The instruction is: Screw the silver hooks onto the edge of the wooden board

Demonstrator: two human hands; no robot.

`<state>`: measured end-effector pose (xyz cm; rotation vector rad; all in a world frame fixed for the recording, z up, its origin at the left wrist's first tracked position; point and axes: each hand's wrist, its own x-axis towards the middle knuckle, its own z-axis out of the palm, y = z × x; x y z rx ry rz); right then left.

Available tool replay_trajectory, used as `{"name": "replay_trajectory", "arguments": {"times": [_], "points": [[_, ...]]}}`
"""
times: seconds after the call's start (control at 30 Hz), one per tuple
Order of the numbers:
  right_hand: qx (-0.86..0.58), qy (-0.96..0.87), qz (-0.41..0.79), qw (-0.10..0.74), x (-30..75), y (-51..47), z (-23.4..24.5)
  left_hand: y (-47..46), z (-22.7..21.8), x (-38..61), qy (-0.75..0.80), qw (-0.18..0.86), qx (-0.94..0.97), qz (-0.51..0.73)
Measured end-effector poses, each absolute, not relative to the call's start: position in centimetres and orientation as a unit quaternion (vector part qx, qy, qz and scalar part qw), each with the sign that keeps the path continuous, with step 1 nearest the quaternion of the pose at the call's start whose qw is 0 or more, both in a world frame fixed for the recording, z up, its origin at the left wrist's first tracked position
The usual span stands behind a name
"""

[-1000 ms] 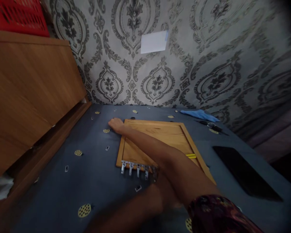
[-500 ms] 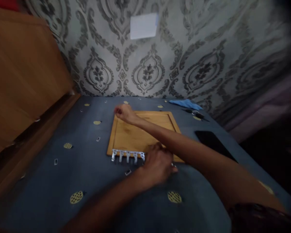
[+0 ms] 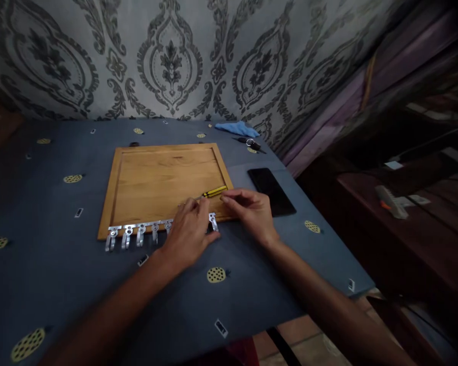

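A wooden board point(image 3: 156, 178) with a raised frame lies on the table. Along its front edge runs a metal hook rail point(image 3: 141, 232) with several silver hooks. My left hand point(image 3: 189, 231) is closed over the right part of the rail, its fingertips at the board's surface and its thumb near the last hook. Just beyond those fingers lies a screwdriver point(image 3: 215, 191) with a yellow and black handle, its shaft partly hidden by the fingers. My right hand point(image 3: 254, 211), beside the board's front right corner, pinches something too small to make out close to the handle.
A black phone point(image 3: 273, 190) lies to the right of the board. Behind it are keys point(image 3: 250, 143) and a blue cloth point(image 3: 236, 128), near the patterned wall point(image 3: 171, 61). The blue tablecloth point(image 3: 72, 264) ends at an edge on the right, with dark furniture beyond.
My right hand has come back from the board's far left corner to its front right corner, uncovering the board. My left hand remains on the rail. The view has turned right.
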<state>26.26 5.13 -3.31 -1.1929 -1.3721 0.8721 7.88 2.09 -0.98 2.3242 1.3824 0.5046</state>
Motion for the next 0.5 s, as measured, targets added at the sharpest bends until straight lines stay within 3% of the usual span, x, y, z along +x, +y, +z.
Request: {"name": "replay_trajectory", "arguments": {"times": [0.23,0.5], "points": [[-0.483,-0.620,0.372,0.495,25.8,3.5,-4.8,2.1,-1.4,8.0,0.487,0.208,0.823,0.208],[-0.454,-0.740,0.257,0.424,26.3,3.5,-4.7,2.1,-1.0,8.1,0.496,0.225,0.816,0.193]]}}
